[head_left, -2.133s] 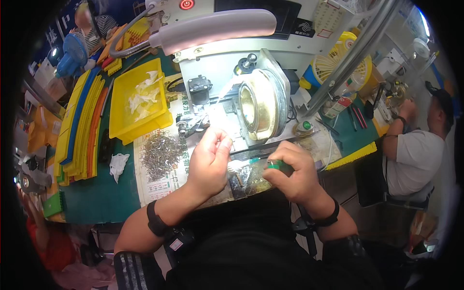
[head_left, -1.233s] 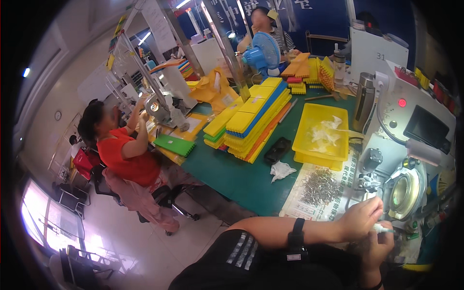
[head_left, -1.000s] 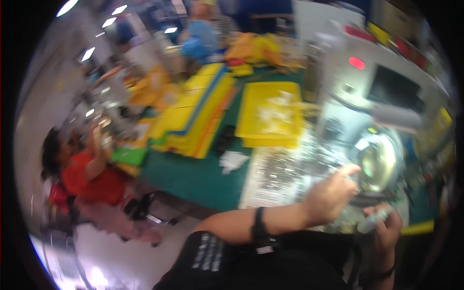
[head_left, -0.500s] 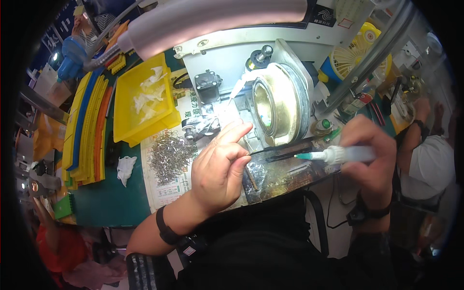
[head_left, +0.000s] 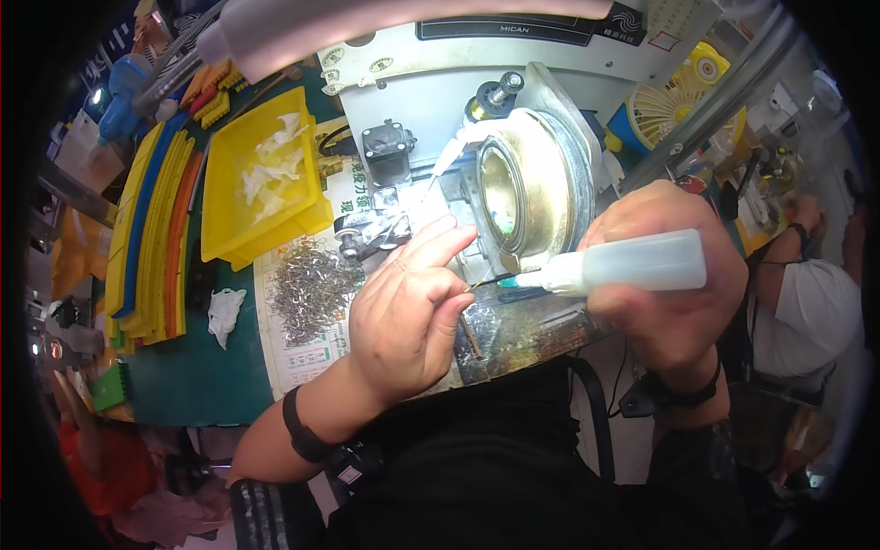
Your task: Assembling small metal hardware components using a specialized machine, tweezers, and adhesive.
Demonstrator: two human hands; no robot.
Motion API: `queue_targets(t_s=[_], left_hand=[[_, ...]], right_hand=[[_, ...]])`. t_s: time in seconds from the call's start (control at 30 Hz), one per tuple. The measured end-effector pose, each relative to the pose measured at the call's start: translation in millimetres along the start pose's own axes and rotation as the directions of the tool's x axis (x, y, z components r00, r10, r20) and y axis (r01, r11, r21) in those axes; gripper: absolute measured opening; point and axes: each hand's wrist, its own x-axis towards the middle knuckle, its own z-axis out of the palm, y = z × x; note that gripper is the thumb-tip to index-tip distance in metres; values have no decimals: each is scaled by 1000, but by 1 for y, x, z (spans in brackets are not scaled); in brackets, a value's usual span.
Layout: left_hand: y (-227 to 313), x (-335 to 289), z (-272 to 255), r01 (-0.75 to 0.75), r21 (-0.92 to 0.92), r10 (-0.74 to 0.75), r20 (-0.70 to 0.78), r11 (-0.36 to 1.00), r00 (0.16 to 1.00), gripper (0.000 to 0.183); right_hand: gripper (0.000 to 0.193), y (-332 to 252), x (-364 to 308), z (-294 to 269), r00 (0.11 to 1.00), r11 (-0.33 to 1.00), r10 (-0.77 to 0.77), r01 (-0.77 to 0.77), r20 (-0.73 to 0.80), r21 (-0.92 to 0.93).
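My right hand (head_left: 669, 275) is closed around a translucent white squeeze bottle (head_left: 646, 261) with a narrow green tip, lying nearly level and pointing left. The tip is close to the pinched thumb and forefinger of my left hand (head_left: 412, 312). A thin, thread-like thing (head_left: 479, 282) sticks out of that pinch toward the tip; whether the two touch I cannot tell. Just beyond my hands stands a machine with a brass-coloured ring wheel (head_left: 500, 202). To the left of my left hand, a heap of small bent metal pieces (head_left: 307, 289) lies on printed paper (head_left: 307, 367).
A yellow tray (head_left: 316, 215) with crumpled white tissues stands at the left, beside stacked yellow, blue and orange strips (head_left: 151, 238). A lamp arm (head_left: 394, 23) crosses the top. A small yellow fan (head_left: 674, 105) is at the back right. Other people sit at both sides.
The bottle in my right hand has moved left and slightly up, bringing its tip close to my left fingers. My left hand keeps its pinch, nearly in place. The view has shifted slightly.
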Motion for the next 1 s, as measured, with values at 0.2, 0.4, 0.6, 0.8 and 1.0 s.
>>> queue_targets(t_s=[0.2, 0.4, 0.6, 0.8, 1.0], left_hand=[[1, 2, -1, 4, -12, -4, 2, 1000, 1000, 13], [2, 1, -1, -5, -5, 5, 11, 1000, 1000, 14], [1, 1, -1, 2, -9, -2, 7, 1000, 1000, 14], [1, 4, -1, 4, -21, -4, 1, 1000, 1000, 13], [0, -2, 2, 100, -9, -99, 64, 995, 993, 6]], right_hand=[[41, 1, 0, 3, 998, 998, 54, -53, -23, 31], [42, 0, 0, 4, 999, 999, 39, -39, -7, 18], [42, 2, 3, 5, 999, 999, 44, -44, 9, -3], [49, 2, -19, -38, 943, 991, 33, 12, -330, 132], [24, 71, -77, -171, 685, 941, 335, -278, -647, 192]])
